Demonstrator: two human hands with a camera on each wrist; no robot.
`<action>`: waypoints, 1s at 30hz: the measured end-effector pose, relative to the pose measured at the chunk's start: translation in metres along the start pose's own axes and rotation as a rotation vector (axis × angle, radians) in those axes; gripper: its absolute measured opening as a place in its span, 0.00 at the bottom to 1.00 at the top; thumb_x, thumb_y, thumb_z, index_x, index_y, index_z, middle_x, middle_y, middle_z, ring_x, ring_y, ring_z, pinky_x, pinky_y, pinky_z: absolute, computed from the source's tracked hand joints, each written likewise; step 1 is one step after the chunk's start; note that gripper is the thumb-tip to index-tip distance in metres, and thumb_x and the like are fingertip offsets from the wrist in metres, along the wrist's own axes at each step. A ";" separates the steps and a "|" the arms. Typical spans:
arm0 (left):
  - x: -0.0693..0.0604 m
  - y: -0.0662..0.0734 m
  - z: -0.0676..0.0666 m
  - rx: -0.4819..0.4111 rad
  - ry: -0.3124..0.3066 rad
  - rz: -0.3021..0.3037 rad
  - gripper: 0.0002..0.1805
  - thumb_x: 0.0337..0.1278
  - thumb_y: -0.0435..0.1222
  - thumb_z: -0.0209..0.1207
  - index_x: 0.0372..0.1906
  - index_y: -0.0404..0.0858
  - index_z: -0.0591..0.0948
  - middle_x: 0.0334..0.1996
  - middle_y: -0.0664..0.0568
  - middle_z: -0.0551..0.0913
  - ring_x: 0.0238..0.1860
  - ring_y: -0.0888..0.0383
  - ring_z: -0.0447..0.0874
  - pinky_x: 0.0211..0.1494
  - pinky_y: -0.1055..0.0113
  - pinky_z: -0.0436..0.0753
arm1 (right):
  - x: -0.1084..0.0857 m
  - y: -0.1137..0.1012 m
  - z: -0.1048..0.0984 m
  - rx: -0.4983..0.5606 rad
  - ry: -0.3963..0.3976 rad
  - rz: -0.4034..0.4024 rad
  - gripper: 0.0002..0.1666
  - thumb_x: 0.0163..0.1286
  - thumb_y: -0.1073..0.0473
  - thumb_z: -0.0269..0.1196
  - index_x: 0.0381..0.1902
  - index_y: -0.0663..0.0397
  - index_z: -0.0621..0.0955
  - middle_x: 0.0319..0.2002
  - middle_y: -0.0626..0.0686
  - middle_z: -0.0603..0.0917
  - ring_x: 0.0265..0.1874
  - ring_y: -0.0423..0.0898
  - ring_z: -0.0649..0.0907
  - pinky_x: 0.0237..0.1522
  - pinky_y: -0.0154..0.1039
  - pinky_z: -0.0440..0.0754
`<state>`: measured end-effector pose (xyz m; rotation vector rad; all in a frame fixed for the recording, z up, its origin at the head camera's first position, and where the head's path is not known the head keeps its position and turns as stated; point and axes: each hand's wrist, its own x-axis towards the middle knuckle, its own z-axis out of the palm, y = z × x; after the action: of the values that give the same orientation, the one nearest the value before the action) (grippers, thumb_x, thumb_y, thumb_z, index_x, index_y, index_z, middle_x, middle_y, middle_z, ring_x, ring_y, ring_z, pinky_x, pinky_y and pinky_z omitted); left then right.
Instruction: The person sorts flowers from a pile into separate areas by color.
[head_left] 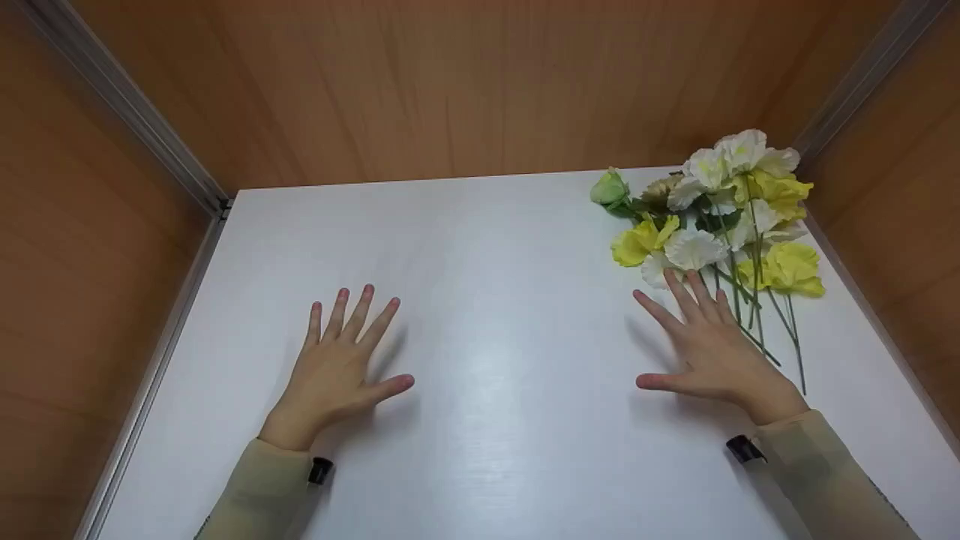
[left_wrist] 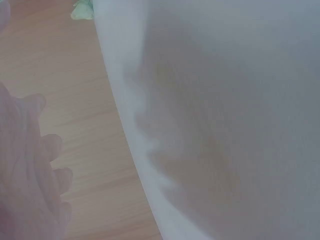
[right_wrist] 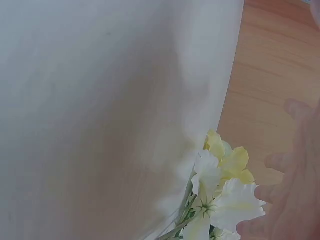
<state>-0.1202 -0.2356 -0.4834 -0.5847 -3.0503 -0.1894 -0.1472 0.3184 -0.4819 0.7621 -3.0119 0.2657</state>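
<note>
My left hand (head_left: 334,375) is spread palm down above the left part of the white table, fingers straight and holding nothing. Over the right part, my right hand (head_left: 709,352) is spread the same way, with its fingertips overlapping the near side of a flower pile in the head view. That pile mixes white flowers (head_left: 696,249), yellow flowers (head_left: 791,268) and a green bud (head_left: 610,189), with thin green stems (head_left: 796,345) pointing toward me. In the right wrist view, white petals (right_wrist: 237,200) appear beside the fingers; contact cannot be told.
The white table (head_left: 480,300) has a wood-grain panel (head_left: 480,90) behind it and more panels at both sides. Metal rails (head_left: 161,352) run along the edges. A small black piece (head_left: 320,471) sits at the left cuff, another (head_left: 745,448) at the right.
</note>
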 end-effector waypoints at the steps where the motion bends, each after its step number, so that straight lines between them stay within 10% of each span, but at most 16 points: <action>1: 0.000 0.000 0.000 0.001 -0.002 -0.001 0.60 0.62 0.80 0.52 0.91 0.57 0.49 0.90 0.44 0.39 0.89 0.35 0.31 0.84 0.30 0.31 | 0.001 0.002 -0.001 0.016 -0.001 0.010 0.72 0.58 0.18 0.73 0.91 0.29 0.52 0.90 0.60 0.37 0.86 0.72 0.41 0.73 0.87 0.48; 16: -0.002 -0.006 -0.001 -0.035 0.016 -0.044 0.58 0.66 0.78 0.51 0.91 0.56 0.48 0.90 0.43 0.41 0.88 0.32 0.36 0.84 0.29 0.32 | -0.007 0.065 -0.020 0.211 0.063 0.383 0.45 0.82 0.38 0.63 0.74 0.73 0.72 0.69 0.82 0.70 0.69 0.82 0.67 0.64 0.82 0.68; 24: -0.002 -0.007 -0.002 -0.059 0.013 -0.072 0.58 0.67 0.77 0.51 0.91 0.55 0.48 0.90 0.42 0.41 0.88 0.32 0.35 0.84 0.30 0.31 | -0.020 0.064 -0.010 0.245 -0.034 0.434 0.23 0.78 0.47 0.70 0.49 0.65 0.85 0.40 0.63 0.88 0.28 0.53 0.85 0.31 0.52 0.84; 30: -0.001 -0.005 -0.004 -0.077 0.007 -0.071 0.57 0.69 0.76 0.51 0.91 0.55 0.47 0.90 0.42 0.40 0.88 0.32 0.34 0.84 0.30 0.31 | -0.023 0.064 -0.008 0.248 -0.034 0.427 0.15 0.78 0.53 0.69 0.44 0.63 0.86 0.37 0.59 0.90 0.30 0.52 0.85 0.32 0.51 0.83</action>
<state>-0.1212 -0.2408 -0.4800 -0.4778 -3.0708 -0.3113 -0.1579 0.3861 -0.4861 0.1165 -3.1800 0.6493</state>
